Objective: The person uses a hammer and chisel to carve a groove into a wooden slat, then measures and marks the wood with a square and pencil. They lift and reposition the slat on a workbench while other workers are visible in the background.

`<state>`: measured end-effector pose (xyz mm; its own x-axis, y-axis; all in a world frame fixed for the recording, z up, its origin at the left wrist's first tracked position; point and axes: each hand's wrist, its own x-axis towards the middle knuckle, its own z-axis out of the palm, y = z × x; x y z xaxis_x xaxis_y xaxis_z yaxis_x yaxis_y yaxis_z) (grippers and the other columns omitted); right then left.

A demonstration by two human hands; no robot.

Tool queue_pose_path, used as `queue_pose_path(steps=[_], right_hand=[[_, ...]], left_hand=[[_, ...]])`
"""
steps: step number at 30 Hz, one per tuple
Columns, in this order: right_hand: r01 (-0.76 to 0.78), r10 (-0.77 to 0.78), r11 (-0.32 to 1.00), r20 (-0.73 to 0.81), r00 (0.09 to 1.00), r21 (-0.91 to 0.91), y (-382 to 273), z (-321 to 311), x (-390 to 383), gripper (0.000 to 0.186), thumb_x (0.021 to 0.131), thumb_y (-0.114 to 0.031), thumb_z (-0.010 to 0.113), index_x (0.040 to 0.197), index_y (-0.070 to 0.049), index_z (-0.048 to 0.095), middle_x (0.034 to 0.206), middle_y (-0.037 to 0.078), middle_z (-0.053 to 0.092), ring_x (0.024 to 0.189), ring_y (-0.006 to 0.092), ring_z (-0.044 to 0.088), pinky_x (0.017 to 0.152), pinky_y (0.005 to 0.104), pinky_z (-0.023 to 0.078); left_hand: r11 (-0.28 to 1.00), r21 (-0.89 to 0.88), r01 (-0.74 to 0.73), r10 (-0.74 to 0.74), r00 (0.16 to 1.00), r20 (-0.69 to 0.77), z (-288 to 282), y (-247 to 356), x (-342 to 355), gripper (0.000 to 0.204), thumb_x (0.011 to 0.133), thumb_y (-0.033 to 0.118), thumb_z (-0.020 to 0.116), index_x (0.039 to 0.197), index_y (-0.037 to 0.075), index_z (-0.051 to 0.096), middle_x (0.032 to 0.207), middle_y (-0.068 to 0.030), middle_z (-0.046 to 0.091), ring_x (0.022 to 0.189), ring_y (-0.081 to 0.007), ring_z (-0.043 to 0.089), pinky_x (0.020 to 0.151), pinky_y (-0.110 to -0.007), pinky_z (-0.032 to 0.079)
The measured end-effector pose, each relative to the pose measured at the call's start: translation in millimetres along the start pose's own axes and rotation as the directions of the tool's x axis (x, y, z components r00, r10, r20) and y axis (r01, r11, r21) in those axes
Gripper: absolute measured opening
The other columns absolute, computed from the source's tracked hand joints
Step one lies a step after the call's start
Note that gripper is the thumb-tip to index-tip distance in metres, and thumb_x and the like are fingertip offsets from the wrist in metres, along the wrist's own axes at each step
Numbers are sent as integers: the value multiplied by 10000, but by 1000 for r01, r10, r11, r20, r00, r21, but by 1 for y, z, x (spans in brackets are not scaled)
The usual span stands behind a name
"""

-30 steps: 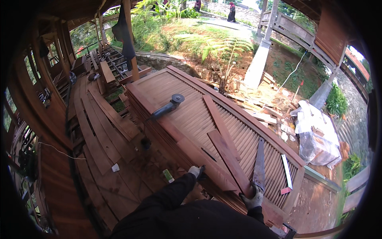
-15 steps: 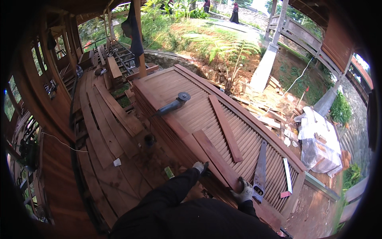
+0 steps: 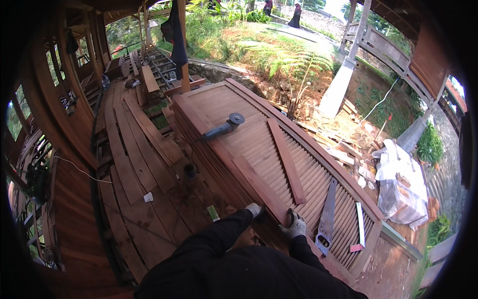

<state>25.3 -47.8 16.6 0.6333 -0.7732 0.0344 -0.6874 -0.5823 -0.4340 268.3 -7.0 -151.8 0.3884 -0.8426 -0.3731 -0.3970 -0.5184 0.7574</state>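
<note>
Both my hands wear pale work gloves with dark fingertips. My right hand (image 3: 295, 225) is closed around the near end of a reddish-brown wooden plank (image 3: 263, 185), which lies flat along the left edge of a louvered wooden panel (image 3: 249, 145). Beside the plank's left side, my left hand (image 3: 255, 209) touches the panel's edge; its fingers are mostly hidden. A second, narrower plank (image 3: 286, 160) rests across the slats. To the right of my right hand lies a handsaw (image 3: 326, 219), and beyond it a try square (image 3: 360, 226). Farther up the panel sits an angle grinder (image 3: 224, 128).
Loose floorboards (image 3: 139, 149) stretch along the left, with gaps between some. A wooden post (image 3: 184, 74) with dark cloth stands beyond the panel. Plastic-wrapped goods (image 3: 401, 187) sit at the right. Scrap wood (image 3: 343, 149) litters the ground by a concrete pillar base (image 3: 331, 94).
The plank under my right hand has shifted left and away from me along the panel's edge, and that hand has moved with it. My left hand has stayed nearly in place.
</note>
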Motion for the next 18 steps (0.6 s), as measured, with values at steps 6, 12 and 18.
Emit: queue_pose_path(steps=[6, 12, 18], right_hand=[[-15, 18, 997, 40, 999, -73, -15, 14, 24, 927, 694, -477, 814, 1473, -114, 464, 1345, 186, 558, 1275, 375, 502, 1106, 485, 379], [-4, 8, 998, 59, 998, -68, -28, 33, 34, 937, 709, -508, 799, 1496, -147, 439, 1371, 162, 532, 1310, 355, 462, 1119, 493, 346], [-5, 8, 996, 38, 999, -85, -20, 37, 32, 952, 711, -505, 799, 1512, -154, 422, 1410, 127, 510, 1356, 334, 408, 1136, 497, 308]], left_hand=[[873, -428, 235, -120, 953, 279, -26, 28, -61, 419, 975, 435, 583, 1022, 51, 742, 855, -141, 743, 830, -257, 732, 706, -376, 571], [707, -674, 213, -49, 966, 253, -7, -53, -96, 285, 1017, 311, 530, 991, 74, 686, 835, -116, 679, 693, -285, 659, 644, -428, 542], [443, -827, 346, -152, 938, 310, -19, -90, -159, 295, 1008, 357, 560, 913, 96, 657, 751, -65, 631, 639, -207, 617, 535, -322, 457]])
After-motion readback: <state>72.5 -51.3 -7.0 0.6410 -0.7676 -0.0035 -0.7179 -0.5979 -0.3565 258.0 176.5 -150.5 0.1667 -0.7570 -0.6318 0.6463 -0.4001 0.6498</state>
